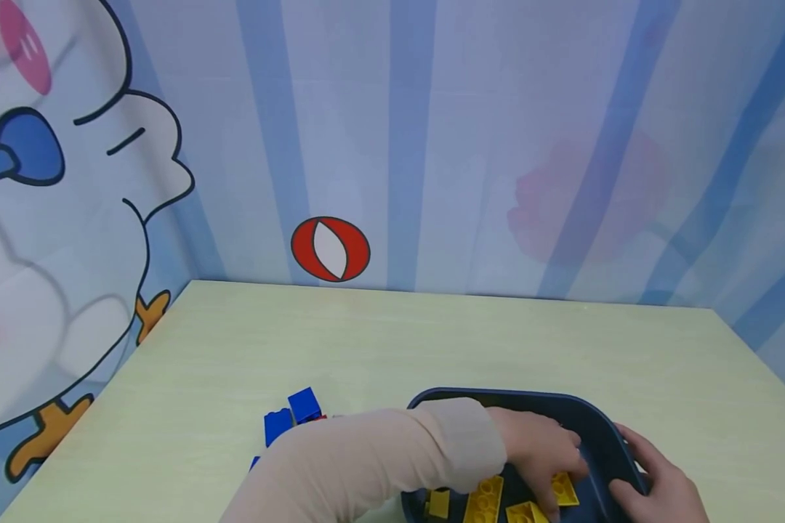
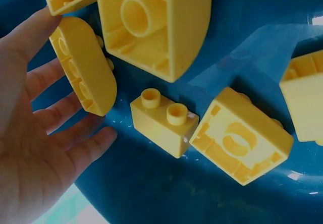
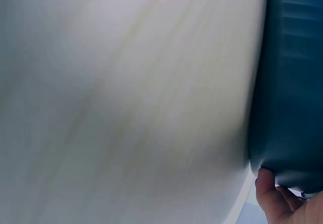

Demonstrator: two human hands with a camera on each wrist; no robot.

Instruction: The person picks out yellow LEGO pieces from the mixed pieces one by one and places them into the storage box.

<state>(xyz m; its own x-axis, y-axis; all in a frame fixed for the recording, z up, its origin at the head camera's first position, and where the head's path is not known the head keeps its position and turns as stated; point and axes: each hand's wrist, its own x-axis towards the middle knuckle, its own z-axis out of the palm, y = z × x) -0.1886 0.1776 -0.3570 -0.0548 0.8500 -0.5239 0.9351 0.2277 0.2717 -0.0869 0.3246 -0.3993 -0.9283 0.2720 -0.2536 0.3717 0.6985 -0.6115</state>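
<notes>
A dark blue plastic basin [image 1: 506, 396] stands on the table with several yellow toy building bricks in it. My left hand [image 1: 539, 447] reaches down inside, its fingers loosely spread. In the left wrist view, its fingers lie beside and partly behind a rounded yellow brick [image 2: 86, 67]; a firm hold on it is not visible. A two-stud yellow brick [image 2: 164, 125] lies beyond the fingertips, beside another yellow brick [image 2: 242, 138] showing its hollow underside. My right hand [image 1: 667, 487] grips the basin's right wall, thumb at the rim and fingers outside.
Blue bricks [image 1: 304, 404] lie on the pale table [image 1: 340, 341] left of the basin, partly hidden by my left sleeve [image 1: 366, 465]. A bit of red shows beside them. A printed curtain [image 1: 458, 145] hangs behind the table's far edge.
</notes>
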